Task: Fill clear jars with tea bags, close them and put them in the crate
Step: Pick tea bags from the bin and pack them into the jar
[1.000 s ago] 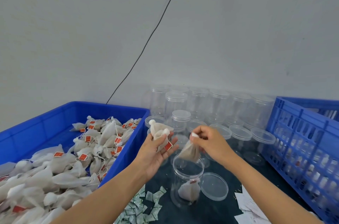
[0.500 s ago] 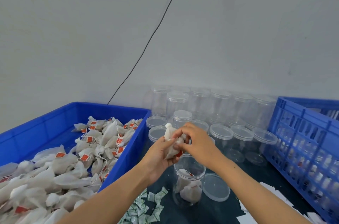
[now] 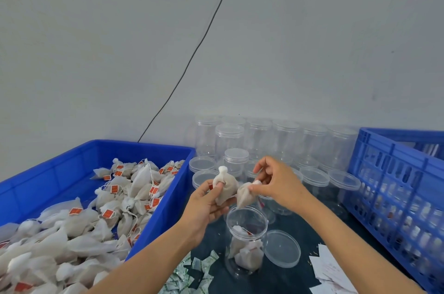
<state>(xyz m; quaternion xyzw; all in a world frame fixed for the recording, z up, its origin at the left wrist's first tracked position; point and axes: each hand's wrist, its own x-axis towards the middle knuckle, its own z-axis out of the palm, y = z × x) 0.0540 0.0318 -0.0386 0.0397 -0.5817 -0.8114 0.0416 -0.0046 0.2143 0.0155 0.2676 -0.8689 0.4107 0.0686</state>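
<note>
Right hand (image 3: pixel 276 183) pinches a tea bag (image 3: pixel 245 196) by its gathered neck, just above the open jar (image 3: pixel 246 240) — left hand (image 3: pixel 206 204) beside it grips another bag (image 3: pixel 224 189). Soft, light pouches, I'd say — take them at the knotted top.

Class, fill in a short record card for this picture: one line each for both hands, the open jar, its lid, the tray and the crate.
left hand: holds a tea bag
right hand: pinches a second tea bag above the open jar
open jar: upright, some tea bags inside
lid: flat on the table, right of the jar
tray: blue, heaped with tea bags
crate: blue, far right
</note>
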